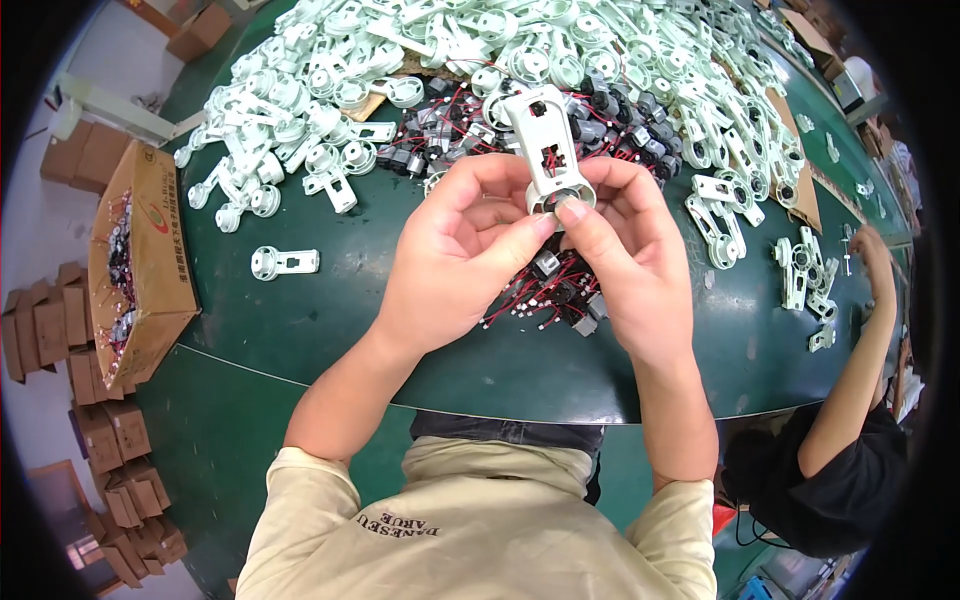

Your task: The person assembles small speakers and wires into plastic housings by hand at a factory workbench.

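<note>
Between both hands, above the green table, I hold a white plastic housing [541,125] with a rectangular cut-out and a ring at its near end. My left hand [468,245] grips the ring from the left, thumb pressed at its opening. From the right, my right hand [632,240] closes on the same ring, with its thumb tip at the opening too. A small dark part seems to sit in the ring under my thumbs; its kind is hidden. Behind and below the hands lie small grey motors [430,135] with red wires.
A large heap of pale housings [450,35] covers the far table. One loose housing [285,262] lies at left, several more [806,270] at right. An open carton [150,260] of wired parts stands at the left edge. A co-worker's arm [850,380] reaches in at right.
</note>
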Motion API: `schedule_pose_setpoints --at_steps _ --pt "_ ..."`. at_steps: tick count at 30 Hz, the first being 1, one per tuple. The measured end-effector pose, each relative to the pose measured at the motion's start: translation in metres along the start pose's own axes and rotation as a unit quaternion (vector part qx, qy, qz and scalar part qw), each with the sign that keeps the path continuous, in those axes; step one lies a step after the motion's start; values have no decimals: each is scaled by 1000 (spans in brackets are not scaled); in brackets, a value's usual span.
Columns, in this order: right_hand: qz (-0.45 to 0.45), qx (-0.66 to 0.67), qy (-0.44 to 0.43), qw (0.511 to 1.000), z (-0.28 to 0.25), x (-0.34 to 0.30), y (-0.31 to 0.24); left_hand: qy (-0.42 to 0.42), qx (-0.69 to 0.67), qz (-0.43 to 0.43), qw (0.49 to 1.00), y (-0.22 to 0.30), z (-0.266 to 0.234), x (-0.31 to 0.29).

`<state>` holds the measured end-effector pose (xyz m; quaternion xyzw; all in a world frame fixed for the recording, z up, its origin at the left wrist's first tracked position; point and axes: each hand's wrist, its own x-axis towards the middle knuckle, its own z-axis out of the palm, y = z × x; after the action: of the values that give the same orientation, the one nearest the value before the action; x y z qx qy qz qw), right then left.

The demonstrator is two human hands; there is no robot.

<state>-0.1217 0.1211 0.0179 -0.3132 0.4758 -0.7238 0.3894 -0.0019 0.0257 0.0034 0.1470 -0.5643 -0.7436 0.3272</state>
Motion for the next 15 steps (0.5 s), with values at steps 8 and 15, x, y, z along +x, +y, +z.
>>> schedule_pose_setpoints --at_steps 8,15 --pt "40 32 37 998 -2 1 7 19 137 107 985 -13 8 -1" --pt "84 29 8 996 -12 2 2 10 137 87 987 -11 9 -1"
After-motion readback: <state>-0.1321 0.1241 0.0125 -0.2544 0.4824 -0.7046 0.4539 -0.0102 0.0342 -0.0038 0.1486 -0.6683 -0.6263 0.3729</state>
